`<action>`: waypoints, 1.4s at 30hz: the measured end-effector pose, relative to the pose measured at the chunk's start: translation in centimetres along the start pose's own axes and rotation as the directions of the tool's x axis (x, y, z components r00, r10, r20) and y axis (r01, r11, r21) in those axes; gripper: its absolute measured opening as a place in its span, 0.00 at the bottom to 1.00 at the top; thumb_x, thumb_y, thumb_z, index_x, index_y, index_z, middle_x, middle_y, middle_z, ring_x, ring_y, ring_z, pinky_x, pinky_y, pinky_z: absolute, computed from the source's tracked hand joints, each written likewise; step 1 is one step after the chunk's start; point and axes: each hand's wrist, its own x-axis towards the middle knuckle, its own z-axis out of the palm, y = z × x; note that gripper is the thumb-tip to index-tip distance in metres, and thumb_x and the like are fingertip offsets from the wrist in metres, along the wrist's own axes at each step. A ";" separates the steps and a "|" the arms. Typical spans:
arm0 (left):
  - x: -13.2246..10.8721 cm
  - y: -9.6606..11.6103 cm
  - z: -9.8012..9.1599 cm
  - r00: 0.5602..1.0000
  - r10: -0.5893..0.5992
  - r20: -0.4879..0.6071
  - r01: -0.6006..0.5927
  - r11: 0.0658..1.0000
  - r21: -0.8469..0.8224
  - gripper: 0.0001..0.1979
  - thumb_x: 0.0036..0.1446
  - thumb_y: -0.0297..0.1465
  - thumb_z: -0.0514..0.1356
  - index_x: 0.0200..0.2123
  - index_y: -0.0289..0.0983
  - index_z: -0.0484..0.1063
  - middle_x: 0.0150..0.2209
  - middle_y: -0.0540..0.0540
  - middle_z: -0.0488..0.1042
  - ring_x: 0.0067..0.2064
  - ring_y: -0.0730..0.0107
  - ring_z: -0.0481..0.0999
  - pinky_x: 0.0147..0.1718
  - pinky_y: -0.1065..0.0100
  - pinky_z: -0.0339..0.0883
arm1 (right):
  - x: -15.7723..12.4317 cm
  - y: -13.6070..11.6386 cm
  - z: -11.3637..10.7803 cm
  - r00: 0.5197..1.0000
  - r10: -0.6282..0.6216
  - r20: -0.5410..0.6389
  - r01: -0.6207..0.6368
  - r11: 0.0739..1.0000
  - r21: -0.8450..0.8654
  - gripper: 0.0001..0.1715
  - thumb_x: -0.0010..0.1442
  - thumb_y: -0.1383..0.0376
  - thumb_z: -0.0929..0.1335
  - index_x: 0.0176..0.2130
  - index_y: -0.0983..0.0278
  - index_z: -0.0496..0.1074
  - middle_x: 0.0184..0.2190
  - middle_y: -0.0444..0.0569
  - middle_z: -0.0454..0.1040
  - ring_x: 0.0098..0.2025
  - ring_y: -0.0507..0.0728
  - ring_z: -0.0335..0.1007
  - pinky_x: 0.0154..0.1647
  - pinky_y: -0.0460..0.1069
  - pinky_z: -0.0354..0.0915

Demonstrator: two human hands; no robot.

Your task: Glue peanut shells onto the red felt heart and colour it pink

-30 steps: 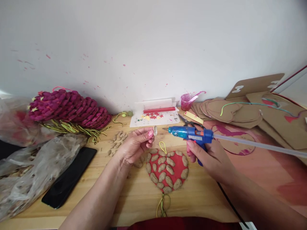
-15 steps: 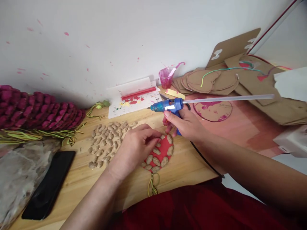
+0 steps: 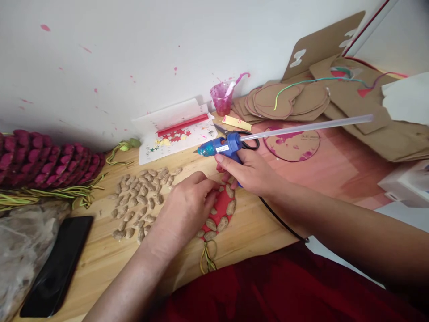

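Note:
My right hand [image 3: 253, 170] grips a blue glue gun [image 3: 219, 150], its nozzle pointing left and a long clear glue stick [image 3: 301, 127] sticking out of its back. Below it, a red round piece [image 3: 221, 206] lies on the table with peanuts in the shell [image 3: 222, 223] around its edge and a yellow-green string loop [image 3: 208, 257] at its near end. My left hand [image 3: 187, 203] is closed over the left part of this piece, fingers bent down onto it. Whatever its fingertips pinch is hidden. Left of that hand, many loose peanuts [image 3: 137, 192] are spread on the wood.
Behind are a pink-stained cup [image 3: 221, 100], scissors [image 3: 250, 142] and paper with star sequins [image 3: 177, 134]. Cardboard shapes [image 3: 278, 100] pile up at the right. Leftward lie a black phone [image 3: 56, 266], a plastic bag [image 3: 27, 250] and magenta-painted pieces [image 3: 50, 156]. A black cord [image 3: 281, 221] trails from the gun.
The view has shifted slightly, so most things sit further left in it. My left hand now covers more of the red piece's peanuts. The glue gun stays in my right hand.

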 end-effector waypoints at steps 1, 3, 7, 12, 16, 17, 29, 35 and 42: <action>0.0 0.0 0.0 1.000 0.000 0.002 0.000 1.000 0.004 0.07 0.62 0.25 0.61 0.39 0.38 0.80 0.34 0.47 0.75 0.33 0.69 0.76 0.33 0.68 0.68 | 0.0 0.0 0.0 1.000 -0.015 -0.007 0.015 1.000 -0.011 0.24 0.65 0.45 0.66 0.38 0.63 0.73 0.35 0.49 0.78 0.31 0.55 0.76 0.26 0.47 0.70; 0.0 0.1 0.0 1.000 -0.002 0.007 0.002 1.000 0.014 0.07 0.62 0.25 0.60 0.39 0.38 0.80 0.34 0.47 0.75 0.34 0.69 0.76 0.33 0.68 0.68 | 0.0 -0.2 0.0 0.999 -0.041 -0.019 0.041 0.999 -0.033 0.24 0.66 0.46 0.66 0.37 0.64 0.74 0.35 0.50 0.78 0.35 0.56 0.75 0.31 0.48 0.70; -0.1 0.3 0.0 0.999 -0.020 0.028 0.019 0.999 0.046 0.08 0.63 0.26 0.59 0.39 0.39 0.79 0.34 0.47 0.75 0.35 0.69 0.76 0.34 0.68 0.68 | 0.0 -0.7 0.0 0.998 -0.062 -0.032 0.060 0.997 -0.052 0.22 0.65 0.48 0.67 0.34 0.64 0.74 0.35 0.50 0.78 0.39 0.57 0.75 0.34 0.49 0.70; 0.1 0.5 0.1 0.999 -0.035 0.039 0.033 0.997 0.069 0.09 0.61 0.25 0.60 0.41 0.39 0.80 0.35 0.46 0.76 0.35 0.67 0.77 0.35 0.66 0.69 | -0.1 -0.7 0.1 0.998 -0.060 -0.032 0.059 0.998 -0.028 0.20 0.65 0.49 0.67 0.33 0.63 0.74 0.33 0.49 0.78 0.36 0.56 0.74 0.31 0.48 0.69; 0.1 0.5 0.2 0.999 -0.034 0.025 0.032 0.997 0.075 0.09 0.61 0.25 0.60 0.41 0.39 0.80 0.35 0.46 0.76 0.35 0.66 0.78 0.35 0.66 0.70 | -0.1 -0.7 0.1 0.998 -0.056 -0.023 0.055 0.998 -0.041 0.20 0.66 0.49 0.67 0.34 0.63 0.74 0.32 0.48 0.77 0.33 0.55 0.74 0.30 0.48 0.68; 0.1 0.5 0.2 0.999 -0.036 0.025 0.034 0.997 0.075 0.09 0.61 0.25 0.60 0.41 0.38 0.80 0.35 0.46 0.76 0.35 0.66 0.78 0.35 0.65 0.70 | -0.1 -0.7 0.1 0.998 -0.062 -0.024 0.061 0.997 -0.047 0.20 0.66 0.49 0.67 0.33 0.63 0.74 0.32 0.48 0.77 0.33 0.55 0.74 0.30 0.48 0.68; 0.0 0.3 0.4 0.998 -0.050 0.040 0.050 0.999 0.007 0.09 0.61 0.24 0.60 0.40 0.38 0.80 0.36 0.45 0.76 0.37 0.65 0.77 0.37 0.64 0.69 | 0.0 -0.4 0.1 1.000 -0.009 0.002 0.009 1.000 0.008 0.23 0.65 0.47 0.67 0.33 0.64 0.74 0.33 0.49 0.78 0.33 0.55 0.75 0.27 0.46 0.70; 0.2 -0.3 -1.4 0.989 -0.138 0.046 0.144 0.967 -0.210 0.12 0.60 0.23 0.59 0.43 0.39 0.79 0.39 0.47 0.79 0.38 0.68 0.78 0.39 0.66 0.71 | 0.1 -0.8 0.1 0.997 0.066 0.037 -0.069 0.994 0.082 0.20 0.65 0.49 0.68 0.34 0.63 0.73 0.34 0.50 0.78 0.29 0.54 0.75 0.19 0.45 0.71; 0.3 -0.9 -1.0 0.988 -0.154 0.020 0.154 0.958 -0.241 0.09 0.59 0.25 0.60 0.36 0.40 0.81 0.36 0.48 0.78 0.36 0.69 0.77 0.39 0.67 0.71 | 0.2 -0.7 0.1 0.997 0.066 0.034 -0.069 0.993 0.092 0.22 0.64 0.47 0.68 0.35 0.63 0.72 0.35 0.51 0.78 0.29 0.54 0.76 0.18 0.44 0.72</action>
